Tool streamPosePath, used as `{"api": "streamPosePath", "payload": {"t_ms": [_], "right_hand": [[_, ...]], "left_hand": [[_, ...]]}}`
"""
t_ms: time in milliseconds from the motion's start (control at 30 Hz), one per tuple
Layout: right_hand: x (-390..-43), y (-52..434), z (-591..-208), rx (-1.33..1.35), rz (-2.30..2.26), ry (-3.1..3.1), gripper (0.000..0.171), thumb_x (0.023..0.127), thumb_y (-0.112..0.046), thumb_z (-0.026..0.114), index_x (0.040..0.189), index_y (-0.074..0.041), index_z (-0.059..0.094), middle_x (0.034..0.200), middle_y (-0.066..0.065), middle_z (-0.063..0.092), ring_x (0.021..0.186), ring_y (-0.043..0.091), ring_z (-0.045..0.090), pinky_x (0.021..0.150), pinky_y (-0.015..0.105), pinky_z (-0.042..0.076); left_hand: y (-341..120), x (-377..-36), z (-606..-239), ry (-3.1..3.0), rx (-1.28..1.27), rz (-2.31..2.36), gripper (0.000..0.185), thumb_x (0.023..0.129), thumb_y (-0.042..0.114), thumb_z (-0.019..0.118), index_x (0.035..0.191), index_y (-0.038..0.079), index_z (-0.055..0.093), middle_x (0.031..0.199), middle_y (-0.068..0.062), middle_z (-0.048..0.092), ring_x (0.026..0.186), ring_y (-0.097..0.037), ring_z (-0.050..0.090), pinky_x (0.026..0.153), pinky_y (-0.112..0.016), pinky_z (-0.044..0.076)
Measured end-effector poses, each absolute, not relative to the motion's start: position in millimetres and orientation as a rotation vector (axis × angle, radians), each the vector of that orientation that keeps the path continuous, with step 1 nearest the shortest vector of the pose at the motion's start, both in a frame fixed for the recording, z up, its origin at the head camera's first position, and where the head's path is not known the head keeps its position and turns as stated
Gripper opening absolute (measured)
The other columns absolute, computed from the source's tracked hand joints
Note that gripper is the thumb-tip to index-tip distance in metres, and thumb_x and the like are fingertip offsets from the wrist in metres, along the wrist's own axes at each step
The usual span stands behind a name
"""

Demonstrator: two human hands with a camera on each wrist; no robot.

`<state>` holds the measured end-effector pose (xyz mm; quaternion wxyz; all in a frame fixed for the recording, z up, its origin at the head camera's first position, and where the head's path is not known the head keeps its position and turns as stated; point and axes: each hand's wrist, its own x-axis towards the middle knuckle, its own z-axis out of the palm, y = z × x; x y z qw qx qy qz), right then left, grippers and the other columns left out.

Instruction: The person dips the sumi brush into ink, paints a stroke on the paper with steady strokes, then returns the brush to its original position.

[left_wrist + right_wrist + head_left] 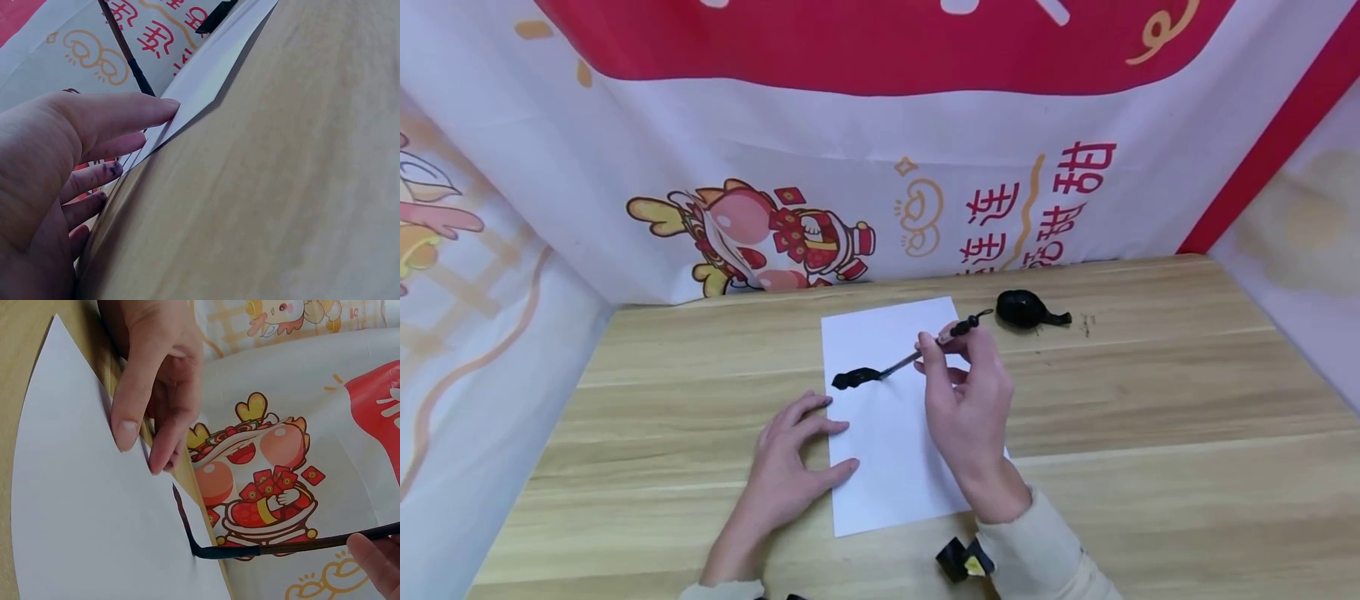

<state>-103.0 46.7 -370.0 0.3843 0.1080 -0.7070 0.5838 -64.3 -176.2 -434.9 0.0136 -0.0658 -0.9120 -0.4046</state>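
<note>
A sheet of white paper [887, 467] lies on the wooden table. My right hand [973, 408] pinches a writing brush [901, 363] by its handle, the brush slanting down to the left. Its dark tip [199, 551] bends against the paper in the right wrist view. A thick black ink stroke [856, 379] runs from near the left edge of the paper to the brush tip. My left hand [790, 467] lies spread at the paper's left edge, thumb and fingertips on the sheet. Dark smudges mark a left finger [114, 169] in the left wrist view.
A black dish with a narrow spout [1021, 308] stands past the paper's upper right corner, with small dark marks beside it. A printed white and red cloth [850, 125] hangs behind the table's back edge. A black wrist device [953, 560] sits by my right sleeve.
</note>
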Motion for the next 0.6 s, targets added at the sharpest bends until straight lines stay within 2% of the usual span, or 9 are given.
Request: {"api": "streamPosePath", "payload": {"t_ms": [300,600], "right_hand": [[-106,54,-365,0.251,1.46,-1.849,0.017,0.102,-0.004,0.072,0.103,0.007,0.059,0.097,0.019,0.071,0.084,0.027,0.077,0.066,0.019,0.064],[-105,58,-366,0.235,1.453,-1.861,0.017,0.102,-0.005,0.072,0.103,0.006,0.06,0.096,0.018,0.071,0.085,0.025,0.078,0.067,0.021,0.065]], "left_hand": [[-176,-65,-431,-2.862,-0.179,-1.259,0.04,0.079,0.029,0.096,0.116,0.025,0.081,0.16,-0.001,0.056,0.159,-0.036,0.037,0.13,-0.069,0.015],[-176,-62,-432,-2.87,-0.174,-1.269,0.04,0.079,0.031,0.096,0.115,0.025,0.081,0.159,0.0,0.057,0.159,-0.036,0.037,0.13,-0.069,0.015]]}}
